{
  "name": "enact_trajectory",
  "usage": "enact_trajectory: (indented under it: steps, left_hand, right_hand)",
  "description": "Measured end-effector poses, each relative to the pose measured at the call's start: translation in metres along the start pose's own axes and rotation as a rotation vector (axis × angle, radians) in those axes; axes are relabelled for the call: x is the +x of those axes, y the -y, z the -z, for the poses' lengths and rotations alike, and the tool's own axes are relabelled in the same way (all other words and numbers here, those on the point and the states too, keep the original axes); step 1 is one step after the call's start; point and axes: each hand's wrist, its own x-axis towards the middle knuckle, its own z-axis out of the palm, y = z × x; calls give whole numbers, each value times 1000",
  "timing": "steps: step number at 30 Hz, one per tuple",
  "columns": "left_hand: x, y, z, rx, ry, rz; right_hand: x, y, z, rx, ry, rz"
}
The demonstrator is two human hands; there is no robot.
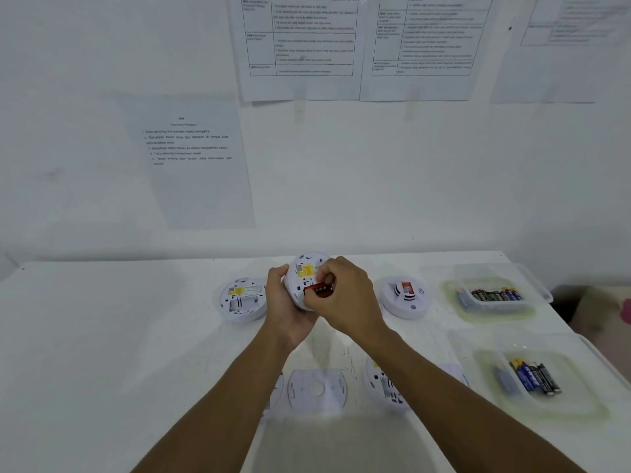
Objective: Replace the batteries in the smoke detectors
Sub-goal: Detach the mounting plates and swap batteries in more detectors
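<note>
The left hand (281, 302) cups the rim of a round white plastic smoke detector (305, 268). Its fingers are curled behind the unit, holding it raised above the white table (119, 336) with the yellow-labelled back toward the camera. The right hand (348, 295) pinches a small red cylindrical battery (321, 289) between thumb and fingertips, against the detector's back at its battery bay. Whether the cell is seated cannot be told.

At 9 o'clock from the hands, a second white round detector (243, 298) lies back-up on the table with its bay open. At 3 o'clock, a third white detector (404, 295) lies face-up and bears a red label. Farther out at 3 o'clock, a clear plastic tub (495, 268) holds dark and blue batteries, and at 4 o'clock a second clear tub (580, 397) holds more.

At 6 o'clock lies a flat white round mounting plate (317, 390). Just right of it, a fourth detector (384, 387) lies back-up, partly hidden by the right forearm. At 12 o'clock, printed paper sheets (300, 46) hang on the wall.
</note>
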Motion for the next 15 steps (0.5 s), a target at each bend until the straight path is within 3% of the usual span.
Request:
enact_trajectory:
  steps: [9, 15]
  left_hand:
    - [-14, 13, 0, 23, 47, 71]
    - [-26, 32, -21, -15, 71, 133]
  right_hand:
    - [-34, 6, 9, -98, -32, 29]
    - [-58, -16, 42, -91, 2, 192]
